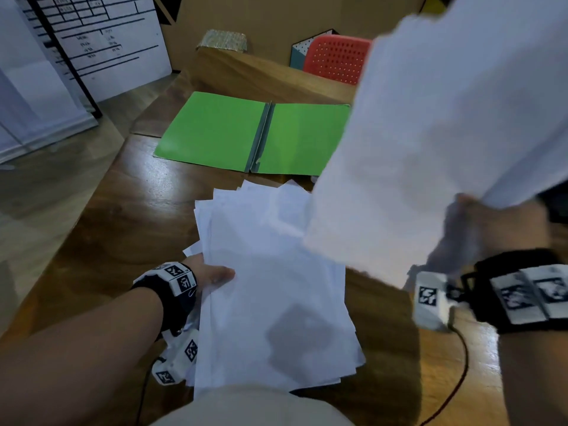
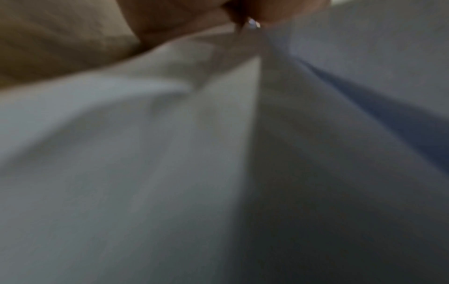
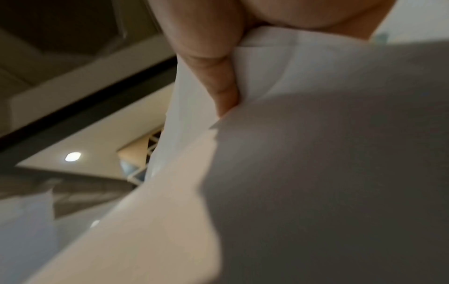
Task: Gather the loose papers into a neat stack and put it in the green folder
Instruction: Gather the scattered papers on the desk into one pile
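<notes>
Green folder open w/ nothing inside, left hand gripping paper pile, right hand pinching lifted sheets

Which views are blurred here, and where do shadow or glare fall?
Head view: the raised sheets and right hand are motion-blurred; a shadow lies on the paper pile, glare on the table. Left wrist view: soft throughout, only paper. Right wrist view: paper shadowed, fingers fairly clear.

Folder beyond the left hand: bright green, grey spine. Papers beside that hand: plain white. Chair further off: red, dotted with small holes. Table: brown wood grain.
</notes>
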Action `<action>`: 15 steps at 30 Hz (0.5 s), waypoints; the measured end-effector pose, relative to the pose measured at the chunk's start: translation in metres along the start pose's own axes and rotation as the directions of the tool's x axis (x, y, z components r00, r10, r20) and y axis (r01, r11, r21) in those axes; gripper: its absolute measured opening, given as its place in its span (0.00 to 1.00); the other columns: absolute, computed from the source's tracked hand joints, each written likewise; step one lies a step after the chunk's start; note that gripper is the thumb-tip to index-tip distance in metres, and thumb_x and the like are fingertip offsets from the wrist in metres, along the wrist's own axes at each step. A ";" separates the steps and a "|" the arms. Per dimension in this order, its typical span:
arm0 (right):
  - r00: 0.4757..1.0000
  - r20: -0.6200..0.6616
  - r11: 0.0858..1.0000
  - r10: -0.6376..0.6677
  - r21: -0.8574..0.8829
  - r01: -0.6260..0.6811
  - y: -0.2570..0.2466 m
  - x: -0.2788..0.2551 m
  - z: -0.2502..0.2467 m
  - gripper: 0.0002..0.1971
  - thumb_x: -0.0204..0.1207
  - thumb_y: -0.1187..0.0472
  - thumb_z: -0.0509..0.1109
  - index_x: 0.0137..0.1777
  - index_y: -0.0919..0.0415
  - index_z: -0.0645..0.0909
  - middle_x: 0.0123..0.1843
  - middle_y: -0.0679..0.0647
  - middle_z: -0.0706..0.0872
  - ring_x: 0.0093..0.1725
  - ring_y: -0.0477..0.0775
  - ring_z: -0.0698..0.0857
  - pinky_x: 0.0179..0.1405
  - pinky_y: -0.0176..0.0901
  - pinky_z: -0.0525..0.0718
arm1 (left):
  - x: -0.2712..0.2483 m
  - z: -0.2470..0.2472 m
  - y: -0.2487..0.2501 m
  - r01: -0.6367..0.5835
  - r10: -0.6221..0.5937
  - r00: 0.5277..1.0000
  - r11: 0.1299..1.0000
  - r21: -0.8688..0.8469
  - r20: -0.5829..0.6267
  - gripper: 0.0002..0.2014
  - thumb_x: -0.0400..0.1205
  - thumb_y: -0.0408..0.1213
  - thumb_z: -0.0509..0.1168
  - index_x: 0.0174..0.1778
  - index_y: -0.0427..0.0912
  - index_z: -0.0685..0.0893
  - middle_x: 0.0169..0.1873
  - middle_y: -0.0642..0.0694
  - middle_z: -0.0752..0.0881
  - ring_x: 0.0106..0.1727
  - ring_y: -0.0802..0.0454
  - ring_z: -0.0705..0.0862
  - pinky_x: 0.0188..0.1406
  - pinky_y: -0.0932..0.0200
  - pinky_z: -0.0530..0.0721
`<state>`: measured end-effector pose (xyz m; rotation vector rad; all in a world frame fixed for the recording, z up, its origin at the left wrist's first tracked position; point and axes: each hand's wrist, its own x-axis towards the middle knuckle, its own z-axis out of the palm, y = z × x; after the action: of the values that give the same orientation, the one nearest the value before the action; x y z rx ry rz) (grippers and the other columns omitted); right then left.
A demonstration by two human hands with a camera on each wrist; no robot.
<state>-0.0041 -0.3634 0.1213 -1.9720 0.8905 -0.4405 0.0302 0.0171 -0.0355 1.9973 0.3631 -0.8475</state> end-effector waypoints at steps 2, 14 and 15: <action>0.971 0.230 0.988 0.069 -0.148 -0.036 0.018 -0.012 0.031 0.18 0.73 0.64 0.71 0.60 0.73 0.79 0.56 0.69 0.85 0.53 0.61 0.84 0.44 0.40 0.77 | 0.000 0.002 0.002 0.004 -0.004 1.000 1.000 -0.001 -0.021 0.20 0.74 0.36 0.72 0.63 0.42 0.81 0.62 0.40 0.84 0.61 0.42 0.82 0.63 0.52 0.76; 0.747 0.620 0.845 0.241 -0.513 0.153 0.092 -0.088 0.135 0.31 0.69 0.55 0.73 0.71 0.64 0.68 0.68 0.60 0.76 0.65 0.61 0.79 0.61 0.49 0.82 | -0.015 0.015 0.017 -0.124 0.123 0.990 0.992 -0.005 -0.067 0.29 0.72 0.38 0.74 0.69 0.41 0.73 0.64 0.43 0.81 0.65 0.42 0.80 0.62 0.54 0.75; 0.749 0.610 0.876 0.258 -0.474 0.084 0.094 -0.086 0.129 0.34 0.68 0.54 0.75 0.72 0.63 0.67 0.69 0.59 0.76 0.65 0.60 0.79 0.62 0.50 0.82 | -0.020 0.015 0.021 -0.135 0.132 0.986 0.991 -0.023 -0.098 0.25 0.73 0.33 0.73 0.66 0.40 0.75 0.59 0.43 0.83 0.61 0.43 0.81 0.59 0.55 0.77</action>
<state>-0.0223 -0.2559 -0.0238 -2.2695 0.6465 0.5933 0.0209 -0.0059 -0.0133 2.0151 0.2915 -0.6599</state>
